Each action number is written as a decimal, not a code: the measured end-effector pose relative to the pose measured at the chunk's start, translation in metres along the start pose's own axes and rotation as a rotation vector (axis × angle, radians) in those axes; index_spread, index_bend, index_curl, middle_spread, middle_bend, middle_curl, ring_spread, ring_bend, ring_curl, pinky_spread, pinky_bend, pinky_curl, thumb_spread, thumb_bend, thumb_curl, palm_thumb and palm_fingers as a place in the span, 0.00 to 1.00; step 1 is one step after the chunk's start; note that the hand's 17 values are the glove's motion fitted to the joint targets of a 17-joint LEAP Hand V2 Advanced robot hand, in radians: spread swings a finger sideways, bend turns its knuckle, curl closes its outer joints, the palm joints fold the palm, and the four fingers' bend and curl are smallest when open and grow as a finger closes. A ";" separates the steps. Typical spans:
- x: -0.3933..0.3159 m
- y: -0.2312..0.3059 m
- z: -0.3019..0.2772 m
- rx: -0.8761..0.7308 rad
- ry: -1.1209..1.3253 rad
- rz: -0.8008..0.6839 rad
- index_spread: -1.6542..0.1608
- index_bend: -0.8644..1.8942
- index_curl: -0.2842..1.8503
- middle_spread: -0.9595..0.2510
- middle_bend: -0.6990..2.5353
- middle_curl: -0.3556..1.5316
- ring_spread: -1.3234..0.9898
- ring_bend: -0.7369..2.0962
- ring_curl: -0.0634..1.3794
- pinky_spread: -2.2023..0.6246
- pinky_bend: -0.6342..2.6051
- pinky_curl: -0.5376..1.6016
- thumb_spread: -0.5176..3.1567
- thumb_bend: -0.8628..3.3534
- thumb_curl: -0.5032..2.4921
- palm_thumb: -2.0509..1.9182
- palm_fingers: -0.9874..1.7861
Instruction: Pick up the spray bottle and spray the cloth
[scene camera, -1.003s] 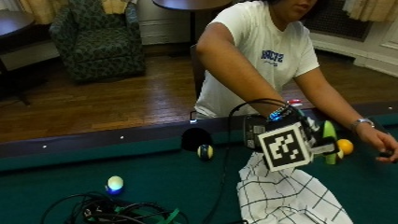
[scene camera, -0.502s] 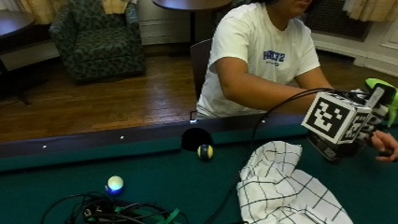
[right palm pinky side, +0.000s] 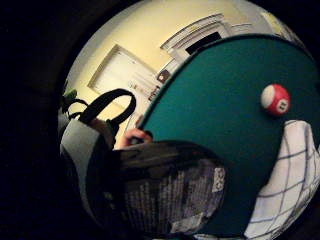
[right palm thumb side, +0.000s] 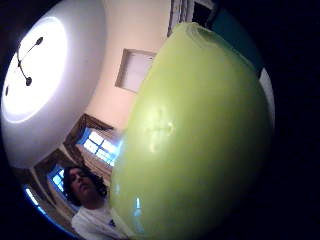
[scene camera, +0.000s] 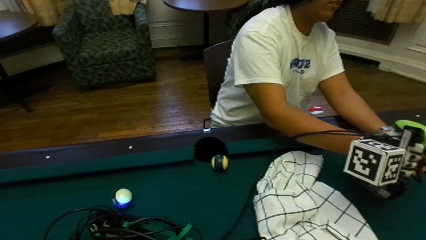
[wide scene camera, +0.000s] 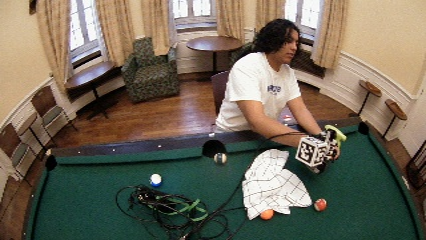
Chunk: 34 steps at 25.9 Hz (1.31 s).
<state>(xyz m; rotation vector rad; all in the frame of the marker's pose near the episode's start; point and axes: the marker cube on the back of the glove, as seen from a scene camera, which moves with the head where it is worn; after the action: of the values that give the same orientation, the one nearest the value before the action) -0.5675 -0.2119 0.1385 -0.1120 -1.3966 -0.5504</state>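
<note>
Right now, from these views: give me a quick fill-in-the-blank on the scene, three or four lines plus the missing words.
1. The gloved right hand grips the ___ bottle.
2. The checked cloth lies on the ___ felt of the pool table.
3. The red-striped ball rests ___ the cloth.
4. The bottle's top is lime ___.

Missing words: spray; green; beside; green

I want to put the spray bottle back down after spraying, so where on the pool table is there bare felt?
Bare felt lies beyond the checked cloth toward the far end rail past the red ball, and along the near rail around the blue-and-white ball. It is crowded around the cable tangle and at the cloth's edge by the orange ball. The right hand holds the spray bottle.
</note>
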 end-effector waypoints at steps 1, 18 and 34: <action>0.007 0.000 0.007 -0.001 -0.011 0.008 0.77 0.46 0.43 0.63 0.45 0.50 0.48 0.54 0.40 0.68 0.35 0.46 0.24 0.20 0.45 0.76 0.85; 0.046 -0.030 0.042 0.017 -0.111 0.010 0.77 0.47 0.44 0.63 0.45 0.50 0.48 0.53 0.40 0.68 0.34 0.46 0.23 0.20 0.45 0.75 0.85; 0.064 -0.004 0.027 -0.175 -0.075 0.162 0.76 0.48 0.42 0.65 0.44 0.48 0.49 0.48 0.37 0.76 0.23 0.41 0.33 0.19 0.41 0.71 0.69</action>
<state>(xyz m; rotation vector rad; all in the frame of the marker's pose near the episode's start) -0.5893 -0.2241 0.2040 -0.3866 -1.3961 -0.5373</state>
